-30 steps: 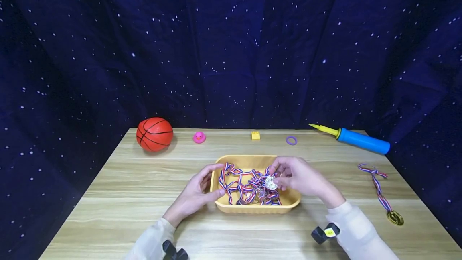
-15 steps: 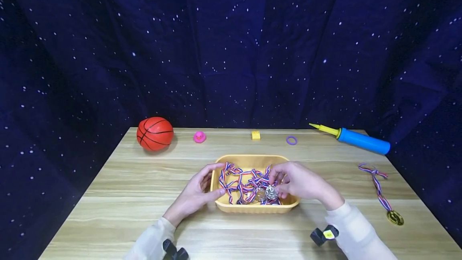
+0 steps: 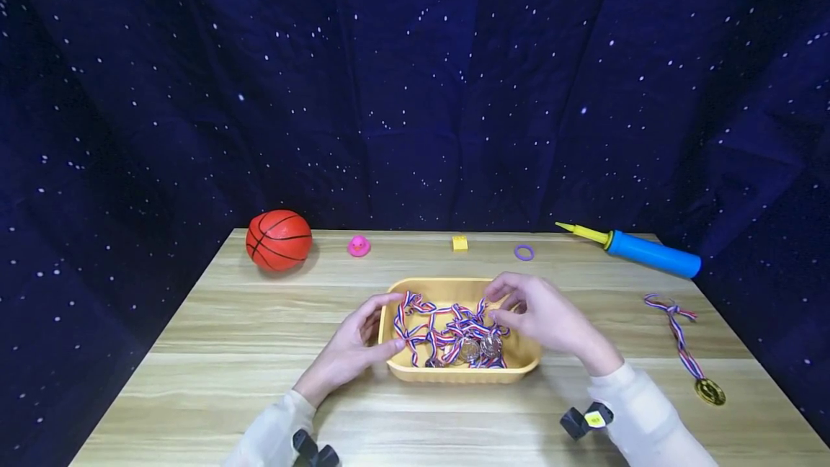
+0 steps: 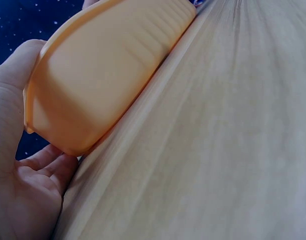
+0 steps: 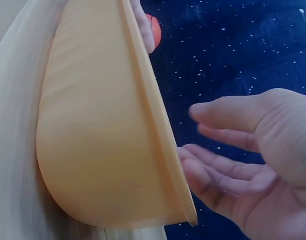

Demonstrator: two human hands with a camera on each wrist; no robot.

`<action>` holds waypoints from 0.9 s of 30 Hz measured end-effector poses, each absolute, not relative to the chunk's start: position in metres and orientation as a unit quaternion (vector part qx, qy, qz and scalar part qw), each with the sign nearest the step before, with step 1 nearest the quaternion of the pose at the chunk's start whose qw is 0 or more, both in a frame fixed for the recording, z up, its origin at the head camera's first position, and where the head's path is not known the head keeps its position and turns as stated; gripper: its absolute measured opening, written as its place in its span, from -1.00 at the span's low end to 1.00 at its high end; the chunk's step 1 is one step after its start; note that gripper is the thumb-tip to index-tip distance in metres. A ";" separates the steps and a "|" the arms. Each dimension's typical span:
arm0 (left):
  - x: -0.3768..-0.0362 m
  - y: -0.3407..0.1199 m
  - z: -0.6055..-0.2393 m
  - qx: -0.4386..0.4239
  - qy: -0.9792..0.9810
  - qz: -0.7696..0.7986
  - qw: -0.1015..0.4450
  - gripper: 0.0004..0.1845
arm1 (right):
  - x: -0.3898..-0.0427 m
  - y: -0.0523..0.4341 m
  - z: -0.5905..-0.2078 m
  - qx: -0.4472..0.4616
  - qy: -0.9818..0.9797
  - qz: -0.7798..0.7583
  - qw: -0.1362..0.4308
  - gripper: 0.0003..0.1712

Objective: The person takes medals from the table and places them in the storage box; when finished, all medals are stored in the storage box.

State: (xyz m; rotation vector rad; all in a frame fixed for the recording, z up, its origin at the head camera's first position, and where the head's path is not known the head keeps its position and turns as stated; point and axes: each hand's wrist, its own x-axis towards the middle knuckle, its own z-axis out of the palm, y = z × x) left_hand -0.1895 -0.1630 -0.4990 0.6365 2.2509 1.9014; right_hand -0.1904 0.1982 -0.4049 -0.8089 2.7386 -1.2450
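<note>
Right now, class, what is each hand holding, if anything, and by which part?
The left hand grips the yellow tray by its left end, thumb on the rim. The right hand holds nothing; its fingers hang loose above the medals.

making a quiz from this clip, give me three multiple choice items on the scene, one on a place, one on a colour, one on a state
1. Where does the lone gold medal lie?
A. on the table right of the tray
B. inside the tray
C. beside the basketball

2. What colour is the small ring at the far side of the table?
A. green
B. purple
C. white

3. What is the right hand doing?
A. gripping the air pump
B. pressing flat on the table
C. hovering with relaxed fingers above the tray, holding nothing

Answers:
1 A: the gold medal rests on the table, well right of the yellow tray.
2 B: the ring near the yellow brick is purple.
3 C: the right hand is over the ribboned medals with nothing in it; the left hand holds the tray's left end.
</note>
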 end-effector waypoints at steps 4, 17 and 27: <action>-0.190 -0.163 -0.498 0.211 0.745 0.629 0.062 -0.19 | -0.192 0.200 -0.401 -0.244 0.878 -0.410 -0.041 -0.70; -0.189 -0.164 -0.500 0.211 0.749 0.625 0.061 -0.18 | -0.188 0.220 -0.398 -0.214 0.845 -0.459 -0.168 -0.37; -0.189 -0.164 -0.501 0.204 0.751 0.624 0.062 -0.19 | -0.176 0.267 -0.392 -0.200 0.822 -0.498 -0.190 -0.21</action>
